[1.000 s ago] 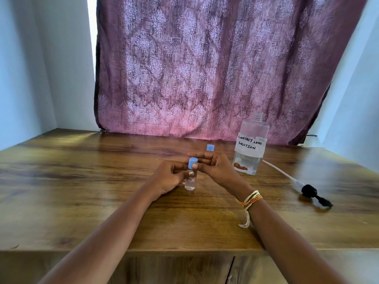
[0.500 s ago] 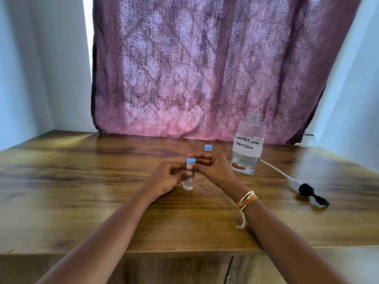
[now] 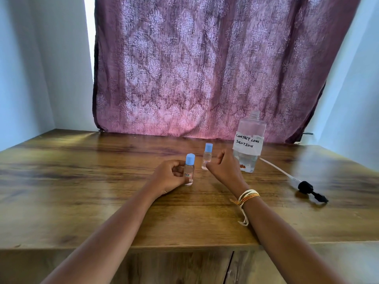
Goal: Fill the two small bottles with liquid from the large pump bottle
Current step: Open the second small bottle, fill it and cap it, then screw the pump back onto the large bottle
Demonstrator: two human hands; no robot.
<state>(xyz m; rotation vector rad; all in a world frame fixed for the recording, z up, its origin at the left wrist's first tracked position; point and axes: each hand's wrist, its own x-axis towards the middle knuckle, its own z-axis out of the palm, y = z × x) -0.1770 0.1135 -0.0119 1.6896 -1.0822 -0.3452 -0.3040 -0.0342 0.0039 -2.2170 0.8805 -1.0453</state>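
Note:
Two small clear bottles with blue caps stand on the wooden table (image 3: 82,181). My left hand (image 3: 169,177) grips the nearer small bottle (image 3: 189,170) by its body, upright on the table. The farther small bottle (image 3: 207,157) stands free just behind. My right hand (image 3: 224,167) hovers beside it with fingers loosely curled, holding nothing. The large clear bottle (image 3: 249,144), labelled "contact lens solution", stands uncapped to the right with a little liquid at its bottom. Its black pump head with white tube (image 3: 307,188) lies on the table farther right.
A purple patterned curtain (image 3: 205,68) hangs behind the table. Pale walls close in on both sides. The table's front edge (image 3: 184,245) runs under my forearms, with cabinet doors below.
My right hand has let go of the nearer bottle's blue cap and drawn back to the right. The left hand still holds that bottle, whose cap now sits on it.

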